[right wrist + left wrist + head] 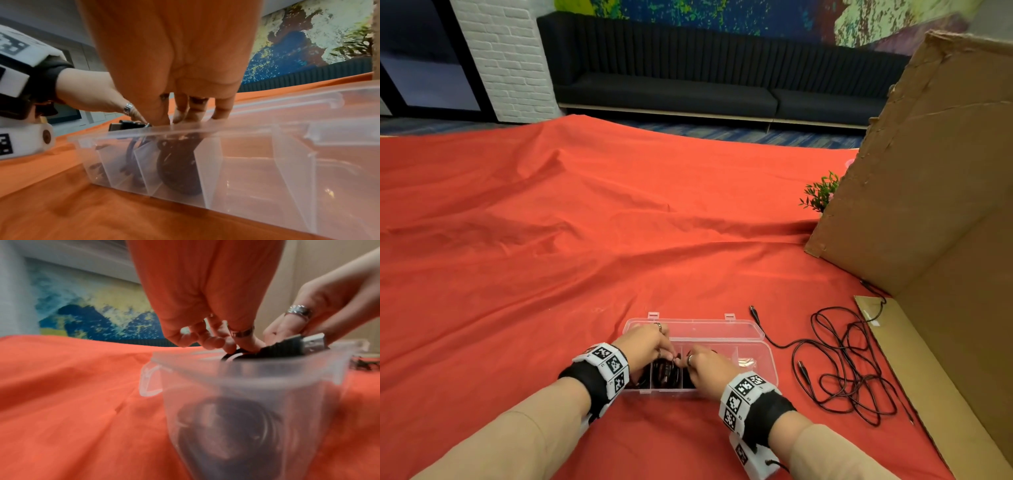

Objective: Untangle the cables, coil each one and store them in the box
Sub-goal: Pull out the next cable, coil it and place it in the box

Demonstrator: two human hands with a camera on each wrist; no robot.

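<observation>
Clear plastic forms the box, which stands open on the red cloth with its lid laid back. Both hands reach into its left compartments: the left hand and the right hand pinch with curled fingers the coiled black cable, which sits in a compartment between dividers. Another black cable lies tangled on the cloth to the right of the box, beside the cardboard panel.
</observation>
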